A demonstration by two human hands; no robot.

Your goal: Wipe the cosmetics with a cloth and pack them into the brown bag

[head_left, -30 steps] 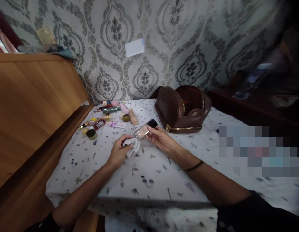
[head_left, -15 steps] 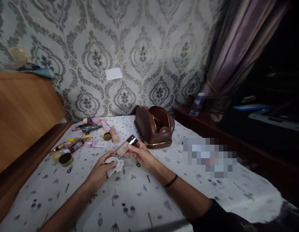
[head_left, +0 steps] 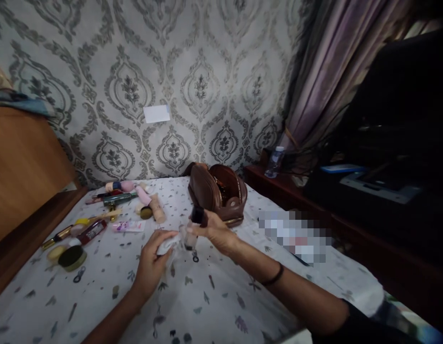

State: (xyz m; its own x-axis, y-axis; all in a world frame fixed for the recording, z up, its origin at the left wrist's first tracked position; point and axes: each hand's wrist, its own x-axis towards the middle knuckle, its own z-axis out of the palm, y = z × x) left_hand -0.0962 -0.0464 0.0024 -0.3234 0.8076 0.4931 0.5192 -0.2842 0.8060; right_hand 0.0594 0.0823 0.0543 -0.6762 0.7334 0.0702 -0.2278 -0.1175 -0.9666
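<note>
My right hand (head_left: pixel 216 232) grips a small clear bottle (head_left: pixel 188 237) with a dark cap, held nearly upright above the printed white cloth (head_left: pixel 193 296). Close on its left, my left hand (head_left: pixel 153 255) pinches a crumpled white wipe (head_left: pixel 167 243), whose edge is near the bottle; whether they touch is unclear. Just behind my right hand sits an open brown bag (head_left: pixel 217 193), its zip spread apart.
Cosmetics lie at the left, among them a dark red bottle (head_left: pixel 92 231), a round jar (head_left: pixel 72 258), a pink tube (head_left: pixel 128 226) and a beige tube (head_left: pixel 157 209). A pixelated item (head_left: pixel 296 236) is at the right. A water bottle (head_left: pixel 275 162) stands on the dark ledge.
The bottle has turned from slanted to nearly upright in my right hand. My left hand with the wipe has shifted slightly left and down. The whole view has swung a little right.
</note>
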